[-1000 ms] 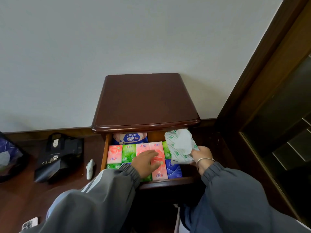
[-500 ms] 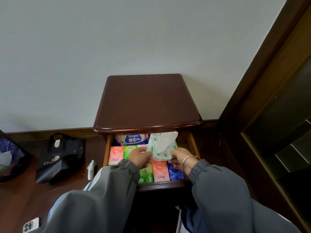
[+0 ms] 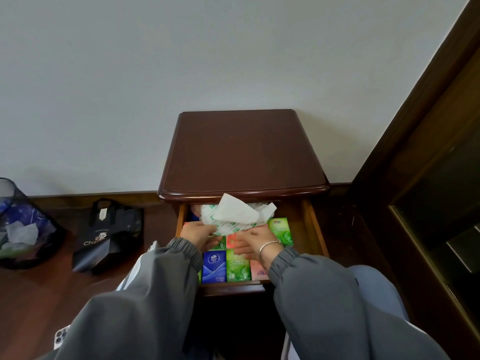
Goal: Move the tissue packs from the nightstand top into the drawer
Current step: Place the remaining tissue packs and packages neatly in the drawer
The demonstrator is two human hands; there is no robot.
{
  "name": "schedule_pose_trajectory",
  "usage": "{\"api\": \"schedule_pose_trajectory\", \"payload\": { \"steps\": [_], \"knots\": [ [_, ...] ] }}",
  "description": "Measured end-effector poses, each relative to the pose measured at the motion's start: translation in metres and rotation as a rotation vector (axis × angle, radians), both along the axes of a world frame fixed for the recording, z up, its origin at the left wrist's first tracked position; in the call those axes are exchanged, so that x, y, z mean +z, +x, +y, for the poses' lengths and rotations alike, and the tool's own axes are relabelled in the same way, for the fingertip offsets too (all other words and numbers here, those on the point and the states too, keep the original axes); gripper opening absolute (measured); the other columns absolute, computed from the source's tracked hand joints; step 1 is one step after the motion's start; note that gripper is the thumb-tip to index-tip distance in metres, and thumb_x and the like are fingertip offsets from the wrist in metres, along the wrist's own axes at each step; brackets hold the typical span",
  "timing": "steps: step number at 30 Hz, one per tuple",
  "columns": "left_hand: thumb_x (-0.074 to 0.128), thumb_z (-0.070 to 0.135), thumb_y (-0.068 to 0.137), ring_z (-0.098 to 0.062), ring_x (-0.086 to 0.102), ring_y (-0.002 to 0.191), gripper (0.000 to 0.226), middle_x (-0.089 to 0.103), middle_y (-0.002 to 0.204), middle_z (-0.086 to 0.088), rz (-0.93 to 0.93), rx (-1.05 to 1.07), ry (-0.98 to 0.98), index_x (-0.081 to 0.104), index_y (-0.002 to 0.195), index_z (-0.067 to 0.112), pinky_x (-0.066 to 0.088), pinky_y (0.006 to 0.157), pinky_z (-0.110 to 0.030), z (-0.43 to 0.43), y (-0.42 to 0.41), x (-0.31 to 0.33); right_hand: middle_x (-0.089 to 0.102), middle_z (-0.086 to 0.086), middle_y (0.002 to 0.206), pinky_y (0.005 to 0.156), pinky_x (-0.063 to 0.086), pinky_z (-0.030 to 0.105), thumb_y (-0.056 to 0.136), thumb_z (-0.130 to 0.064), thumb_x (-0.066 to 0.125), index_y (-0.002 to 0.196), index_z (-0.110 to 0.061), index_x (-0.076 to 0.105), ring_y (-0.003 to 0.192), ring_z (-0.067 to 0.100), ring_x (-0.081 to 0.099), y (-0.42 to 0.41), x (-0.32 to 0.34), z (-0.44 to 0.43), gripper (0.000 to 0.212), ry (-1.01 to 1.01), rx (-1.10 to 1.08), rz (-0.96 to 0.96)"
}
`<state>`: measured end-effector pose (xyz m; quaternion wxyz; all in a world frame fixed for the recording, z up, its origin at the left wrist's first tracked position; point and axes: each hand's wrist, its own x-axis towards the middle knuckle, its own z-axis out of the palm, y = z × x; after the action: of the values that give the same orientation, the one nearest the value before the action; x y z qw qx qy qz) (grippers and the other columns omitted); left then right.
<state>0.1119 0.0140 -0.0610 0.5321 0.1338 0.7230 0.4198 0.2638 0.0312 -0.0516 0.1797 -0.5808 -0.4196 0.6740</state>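
Note:
The dark wooden nightstand top [image 3: 244, 152] is bare. Below it the drawer [image 3: 313, 229] stands pulled out, lined with small tissue packs: a blue pack [image 3: 214, 266], a green pack [image 3: 237, 266], a pink pack [image 3: 258, 270] and another green pack [image 3: 280, 229] at the right. A soft white-and-green tissue pack [image 3: 233, 216], with a sheet sticking up, lies over the back middle of the drawer. My left hand [image 3: 198, 233] grips its left edge. My right hand [image 3: 253, 241], a bracelet on its wrist, lies with fingers apart under the pack's lower edge, over the small packs.
A black paper bag [image 3: 109, 235] and a mesh waste bin [image 3: 20, 229] stand on the wooden floor at the left. A phone [image 3: 61, 336] lies near my left elbow. A dark door frame [image 3: 415, 126] runs close along the right of the nightstand.
The soft pack went from my right hand at the drawer's right side to the back middle. My left hand left the small packs and took the pack's left edge.

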Motion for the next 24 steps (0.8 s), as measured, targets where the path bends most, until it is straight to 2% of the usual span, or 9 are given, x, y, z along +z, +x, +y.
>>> {"api": "schedule_pose_trajectory", "payload": {
  "steps": [2, 4, 7, 8, 11, 14, 17, 20, 24],
  "knots": [
    [0.057, 0.001, 0.092, -0.007, 0.057, 0.033, 0.006, 0.060, 0.070, -0.013, 0.152, -0.042, -0.003, 0.059, 0.097, -0.001, 0.046, 0.033, -0.018, 0.003, -0.016, -0.002, 0.066, 0.010, 0.074, 0.055, 0.049, 0.024, 0.086, -0.011, 0.059, 0.084, -0.006, 0.068, 0.063, 0.018, 0.066, 0.020, -0.005, 0.010, 0.011, 0.279, -0.042, -0.271],
    [0.058, 0.004, 0.091, -0.008, 0.056, 0.034, 0.010, 0.060, 0.064, -0.009, 0.333, -0.133, 0.008, 0.064, 0.096, -0.002, 0.048, 0.036, -0.021, 0.005, -0.031, -0.005, 0.067, 0.007, 0.085, 0.069, 0.046, 0.025, 0.084, -0.011, 0.061, 0.091, -0.007, 0.069, 0.084, 0.023, 0.065, 0.044, -0.005, 0.020, 0.011, 0.484, -0.123, -0.463],
    [0.063, 0.009, 0.086, -0.019, 0.060, 0.047, 0.013, 0.064, 0.062, -0.007, 0.551, -0.243, 0.011, 0.070, 0.095, 0.002, 0.059, 0.061, -0.037, 0.006, -0.042, -0.009, 0.066, 0.008, 0.113, 0.084, 0.045, 0.026, 0.087, -0.013, 0.061, 0.115, -0.008, 0.062, 0.102, 0.024, 0.062, 0.059, -0.006, 0.031, 0.029, 0.576, -0.014, -0.494],
    [0.065, 0.010, 0.085, -0.019, 0.062, 0.049, 0.016, 0.066, 0.064, -0.007, 0.551, -0.234, 0.007, 0.071, 0.098, 0.003, 0.059, 0.062, -0.035, 0.006, -0.042, -0.010, 0.065, 0.007, 0.117, 0.086, 0.046, 0.026, 0.088, -0.015, 0.061, 0.120, -0.010, 0.060, 0.105, 0.022, 0.062, 0.056, -0.006, 0.033, 0.033, 0.580, 0.054, -0.468],
    [0.064, 0.008, 0.086, -0.010, 0.065, 0.049, 0.029, 0.070, 0.080, -0.010, 0.433, -0.137, 0.024, 0.063, 0.114, 0.002, 0.056, 0.050, -0.020, 0.003, -0.034, -0.008, 0.066, 0.005, 0.120, 0.085, 0.047, 0.025, 0.088, -0.016, 0.060, 0.123, -0.014, 0.059, 0.106, 0.019, 0.062, 0.043, -0.009, 0.032, 0.035, 0.609, 0.157, -0.397],
    [0.069, 0.012, 0.085, -0.017, 0.069, 0.067, 0.054, 0.067, 0.099, -0.011, 0.428, -0.082, 0.099, 0.044, 0.132, 0.005, 0.060, 0.063, -0.030, -0.007, -0.023, -0.006, 0.067, 0.005, 0.118, 0.082, 0.046, 0.023, 0.088, -0.016, 0.059, 0.122, -0.014, 0.060, 0.105, 0.018, 0.063, 0.035, -0.012, 0.034, 0.034, 0.628, 0.136, -0.426],
    [0.075, 0.024, 0.080, -0.023, 0.065, 0.093, 0.071, 0.055, 0.122, -0.005, 0.712, -0.253, 0.167, 0.037, 0.139, 0.017, 0.054, 0.085, -0.036, -0.023, -0.015, -0.008, 0.070, 0.007, 0.111, 0.078, 0.045, 0.022, 0.085, -0.012, 0.059, 0.114, -0.013, 0.066, 0.101, 0.023, 0.064, 0.032, -0.012, 0.038, 0.030, 0.650, 0.132, -0.506],
    [0.071, 0.033, 0.082, -0.025, 0.053, 0.117, 0.073, 0.028, 0.145, -0.005, 0.983, -0.475, 0.158, 0.034, 0.144, 0.024, 0.049, 0.093, -0.034, -0.039, -0.008, -0.014, 0.071, 0.012, 0.107, 0.077, 0.044, 0.024, 0.085, -0.012, 0.058, 0.109, -0.010, 0.069, 0.103, 0.029, 0.062, 0.030, -0.012, 0.041, 0.026, 0.645, 0.081, -0.557],
    [0.058, 0.045, 0.087, -0.028, 0.034, 0.135, 0.066, 0.022, 0.150, -0.008, 1.131, -0.649, 0.059, 0.034, 0.145, 0.026, 0.039, 0.103, -0.041, -0.040, -0.011, -0.021, 0.072, 0.010, 0.099, 0.074, 0.043, 0.021, 0.082, -0.012, 0.064, 0.105, -0.009, 0.070, 0.096, 0.024, 0.064, 0.031, -0.013, 0.044, 0.025, 0.549, -0.021, -0.527]
  ]
}}
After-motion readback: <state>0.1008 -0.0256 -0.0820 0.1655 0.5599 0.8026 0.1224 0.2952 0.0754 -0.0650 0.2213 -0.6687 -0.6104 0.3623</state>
